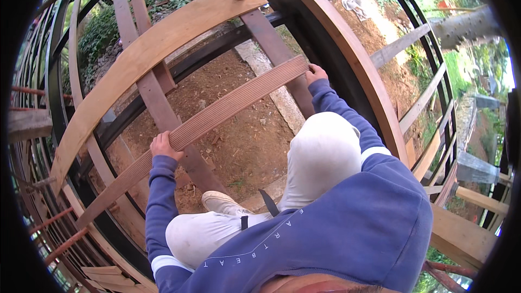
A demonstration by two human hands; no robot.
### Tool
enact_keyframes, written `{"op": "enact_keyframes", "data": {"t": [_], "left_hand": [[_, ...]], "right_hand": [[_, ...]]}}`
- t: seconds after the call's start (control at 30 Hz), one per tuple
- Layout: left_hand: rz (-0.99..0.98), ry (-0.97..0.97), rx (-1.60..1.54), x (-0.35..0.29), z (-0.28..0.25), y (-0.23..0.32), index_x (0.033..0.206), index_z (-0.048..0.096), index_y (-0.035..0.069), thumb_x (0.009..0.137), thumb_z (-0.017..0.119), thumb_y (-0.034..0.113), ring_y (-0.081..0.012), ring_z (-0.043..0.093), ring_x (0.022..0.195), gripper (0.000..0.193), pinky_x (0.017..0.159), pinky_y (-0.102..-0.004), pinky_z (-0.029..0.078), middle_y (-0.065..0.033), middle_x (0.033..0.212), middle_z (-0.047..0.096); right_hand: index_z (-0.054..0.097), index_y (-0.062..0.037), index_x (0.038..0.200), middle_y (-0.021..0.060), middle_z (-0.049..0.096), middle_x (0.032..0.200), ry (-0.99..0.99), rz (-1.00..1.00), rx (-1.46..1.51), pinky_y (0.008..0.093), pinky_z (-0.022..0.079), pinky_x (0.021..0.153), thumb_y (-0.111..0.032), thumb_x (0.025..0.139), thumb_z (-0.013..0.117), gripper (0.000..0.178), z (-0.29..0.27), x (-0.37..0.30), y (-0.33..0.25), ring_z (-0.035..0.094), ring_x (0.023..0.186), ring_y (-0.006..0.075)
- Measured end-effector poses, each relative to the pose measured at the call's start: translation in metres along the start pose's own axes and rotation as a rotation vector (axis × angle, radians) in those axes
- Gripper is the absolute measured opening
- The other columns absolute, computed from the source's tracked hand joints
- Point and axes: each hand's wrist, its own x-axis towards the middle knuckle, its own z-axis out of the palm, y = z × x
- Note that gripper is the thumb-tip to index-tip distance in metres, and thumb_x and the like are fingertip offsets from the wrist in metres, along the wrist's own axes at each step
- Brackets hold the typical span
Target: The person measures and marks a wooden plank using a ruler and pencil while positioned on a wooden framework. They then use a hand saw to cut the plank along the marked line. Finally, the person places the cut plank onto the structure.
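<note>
"Two bare hands on one board, then. What is it made of?"

"Reddish-brown wood by the look of it: a long, straight, narrow grooved board [239, 103] with fine ridges running along its length. Past the left hand [165, 146] the ridges are harder to make out."

"And how firm is the grip?"

"The left hand is closed across the board, fingers bent over it. The right hand [315, 73] is curled at the right end, fingers against the wood; its underside is hidden, so I cannot tell how far they wrap."

"Where does the board lie, from the grip?"

"Most of it stretches between the two hands, slanting up from left to right. A tapering-looking length runs on beyond the left hand, down and away. Almost nothing extends past the right."

"What is beneath?"

"Under the left hand's stretch passes a flat, smooth, dark brown crosspiece [163, 103]; a second crosspiece [271, 43] runs beneath the board just left of the right hand. I cannot tell whether the board touches them. Below, between the hands, is crumbly brown dirt [228, 125]."

"And beyond the hands?"

"Ahead of the left hand sweeps a broad, pale, curved plank [125, 70], with a dark beam [203, 54] between it and the board."
</note>
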Motion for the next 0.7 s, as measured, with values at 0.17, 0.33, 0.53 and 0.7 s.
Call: {"op": "enact_keyframes", "data": {"t": [0.17,0.33,0.53,0.7], "left_hand": [[0.049,-0.012,0.006,0.025,0.013,0.025,0.114,0.059,0.011,0.056,0.087,0.028,-0.0335,0.058,0.103,0.067,0.091,-0.0465,0.047,-0.0107,0.107,0.061],[0.007,-0.148,0.06,0.02,0.021,0.038,0.113,0.058,0.01,0.056,0.087,0.028,-0.0342,0.058,0.103,0.067,0.09,-0.0464,0.048,-0.0119,0.107,0.06],[-0.096,-0.503,0.193,0.076,-0.024,0.062,0.119,0.059,0.007,0.061,0.086,0.045,-0.0364,0.058,0.112,0.074,0.099,-0.0451,0.047,-0.0175,0.115,0.061],[-0.355,-0.512,-0.207,0.092,-0.001,0.044,0.112,0.068,0.005,0.084,0.065,0.058,-0.0368,0.059,0.113,0.059,0.098,-0.044,0.047,-0.0206,0.116,0.064]], "right_hand": [[0.071,-0.0061,0.117,0.0186,0.069,0.117,-0.062,0.103,0.161,0.0364,0.048,0.101,-0.018,0.083,0.056,0.039,-0.009,0.018,0.035,0.065,0.113,0.0315],[0.071,-0.0034,0.113,0.0198,0.07,0.114,-0.194,0.03,0.293,0.0367,0.049,0.098,-0.016,0.083,0.056,0.036,-0.001,0.041,0.057,0.067,0.109,0.0315],[0.075,-0.0079,0.102,0.019,0.073,0.099,-0.553,0.005,-0.15,0.0403,0.054,0.09,-0.021,0.079,0.061,0.029,-0.034,0.1,0.037,0.07,0.098,0.0336],[0.073,-0.0068,0.109,0.0179,0.072,0.104,-0.658,-0.271,-0.214,0.0396,0.054,0.092,-0.022,0.085,0.063,0.03,-0.05,0.129,-0.072,0.069,0.102,0.033]]}}
